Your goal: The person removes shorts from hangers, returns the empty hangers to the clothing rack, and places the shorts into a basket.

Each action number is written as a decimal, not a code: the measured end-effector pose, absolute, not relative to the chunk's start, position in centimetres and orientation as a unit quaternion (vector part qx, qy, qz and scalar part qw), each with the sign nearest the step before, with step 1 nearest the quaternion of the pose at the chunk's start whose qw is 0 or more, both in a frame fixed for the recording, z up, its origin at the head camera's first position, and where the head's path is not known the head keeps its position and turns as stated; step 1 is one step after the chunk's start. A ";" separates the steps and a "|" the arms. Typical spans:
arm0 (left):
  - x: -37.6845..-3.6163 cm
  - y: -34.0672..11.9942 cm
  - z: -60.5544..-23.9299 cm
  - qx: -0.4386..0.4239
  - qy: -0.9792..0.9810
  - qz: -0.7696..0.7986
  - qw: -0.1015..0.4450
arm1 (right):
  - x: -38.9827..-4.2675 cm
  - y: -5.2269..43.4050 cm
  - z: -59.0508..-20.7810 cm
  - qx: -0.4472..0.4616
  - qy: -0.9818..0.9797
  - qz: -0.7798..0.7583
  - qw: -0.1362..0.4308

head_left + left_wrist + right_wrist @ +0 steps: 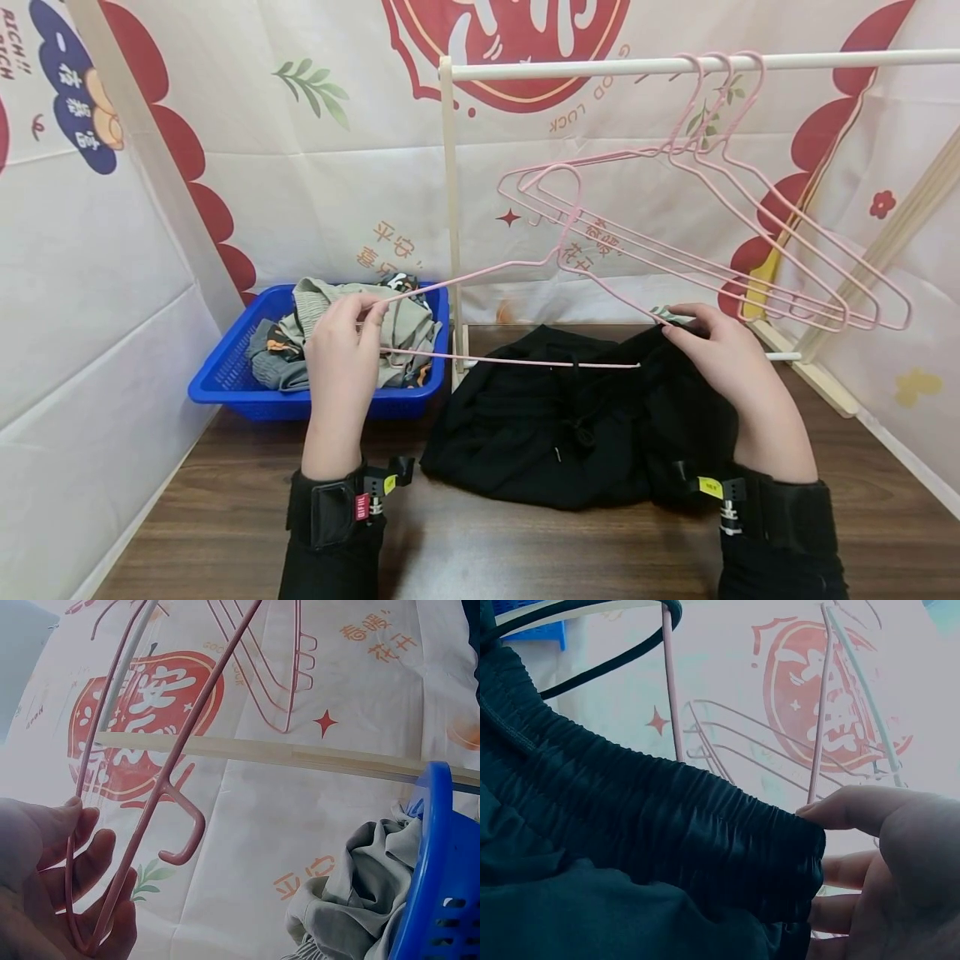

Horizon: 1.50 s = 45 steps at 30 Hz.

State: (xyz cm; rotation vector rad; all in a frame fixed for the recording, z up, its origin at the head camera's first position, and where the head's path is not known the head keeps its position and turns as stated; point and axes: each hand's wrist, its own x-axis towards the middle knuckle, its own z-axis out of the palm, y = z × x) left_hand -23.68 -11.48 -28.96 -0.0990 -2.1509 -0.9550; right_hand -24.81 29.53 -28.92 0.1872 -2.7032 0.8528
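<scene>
A pink wire hanger (517,275) is held level above a black garment (570,417) lying on the wooden table (525,550). My left hand (343,350) pinches the hanger's left corner (82,930), over the blue basket. My right hand (720,350) grips the black garment's elastic waistband (667,817) at the hanger's right end, thumb on top of the fabric. The hanger's bottom bar (510,360) runs across the garment's upper edge.
A blue basket (225,375) holding several folded clothes (405,329) stands at the back left. A white rail (675,65) on a wooden post (452,217) carries three more pink hangers (750,242). Printed fabric walls close in both sides and the back.
</scene>
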 end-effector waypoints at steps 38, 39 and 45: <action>-23.4 -12.5 -28.7 -0.032 -0.827 -0.389 0.404 | -26.3 31.5 -30.3 0.049 -0.932 0.330 0.139; -23.4 -12.5 -28.7 -0.033 -0.826 -0.389 0.407 | -26.3 31.5 -30.3 0.048 -0.932 0.331 0.138; -23.3 -12.6 -28.6 -0.035 -0.814 -0.401 0.418 | -26.0 31.2 -30.1 0.041 -0.923 0.355 0.144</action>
